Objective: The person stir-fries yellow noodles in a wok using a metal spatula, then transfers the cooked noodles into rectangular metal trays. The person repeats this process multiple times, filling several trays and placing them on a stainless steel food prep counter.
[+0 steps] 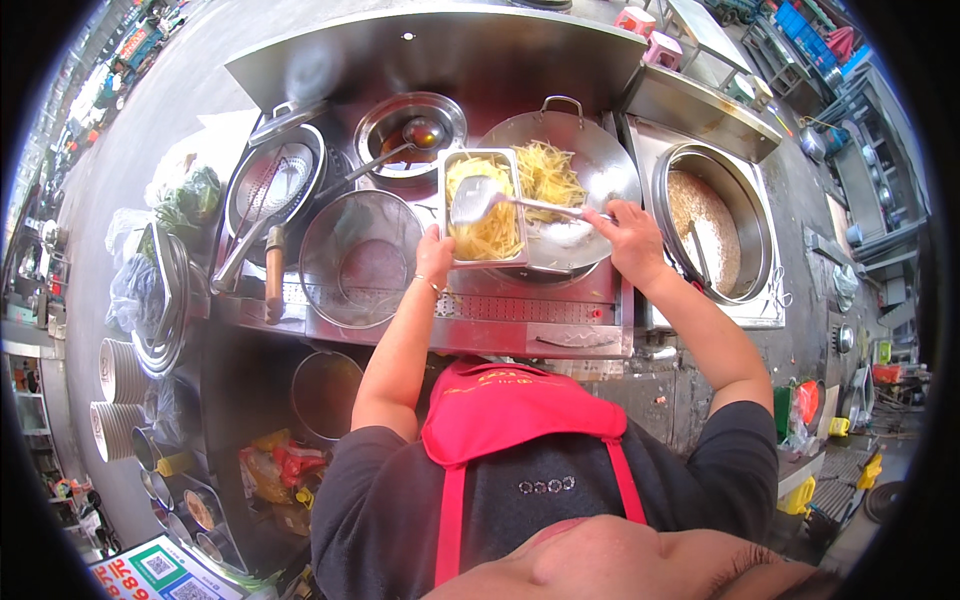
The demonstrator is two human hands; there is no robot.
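My left hand (435, 257) grips the lower left edge of a rectangular steel pan (523, 238), which is tilted over the left side of a wok (606, 161). Yellow shredded potato (491, 236) fills much of this pan. In my right hand (628, 234) is the handle of a metal spatula (476, 201). Its blade lies over the shreds inside the pan, while its handle crosses above the wok. More pale yellow shreds (551, 172) are heaped in the wok's left half. The part of the wok behind the pan is hidden.
Left of the wok, a round wire strainer (330, 277) lies on the stove, before a pot of dark liquid (397, 154) with a ladle (422, 135). Farther left is a perforated skimmer (289, 169). On the right stands a deep pot of brownish food (660, 217). A steel splash guard (480, 60) rises behind.
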